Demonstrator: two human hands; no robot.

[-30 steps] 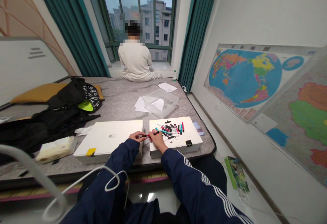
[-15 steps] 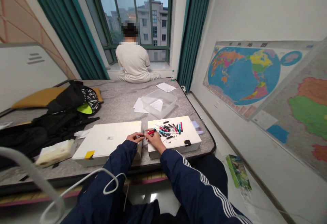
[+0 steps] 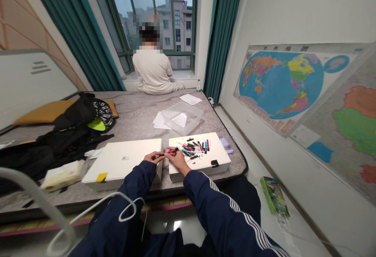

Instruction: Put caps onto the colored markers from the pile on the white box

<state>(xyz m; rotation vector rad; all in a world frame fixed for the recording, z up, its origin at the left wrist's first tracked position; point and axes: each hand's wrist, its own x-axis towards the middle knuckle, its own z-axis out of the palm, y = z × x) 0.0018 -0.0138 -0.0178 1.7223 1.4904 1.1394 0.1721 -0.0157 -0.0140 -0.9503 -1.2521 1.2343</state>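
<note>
Between two white boxes, my hands meet at the fingertips. My right hand is closed on a red pen, near the left edge of the right white box. My left hand pinches a small dark piece, too small to name, over the right edge of the left white box. On the right box lies a loose pile of pens and pen parts in black, red, teal and clear, with small bits in front of it.
Behind the boxes stand a clear plastic bin and papers. A person sits at the far edge. Black bags and a tissue pack lie left. A white cable crosses my left sleeve.
Both hands stay together in nearly the same place, with the red pen tilted slightly differently. The whole view has shifted very slightly.
</note>
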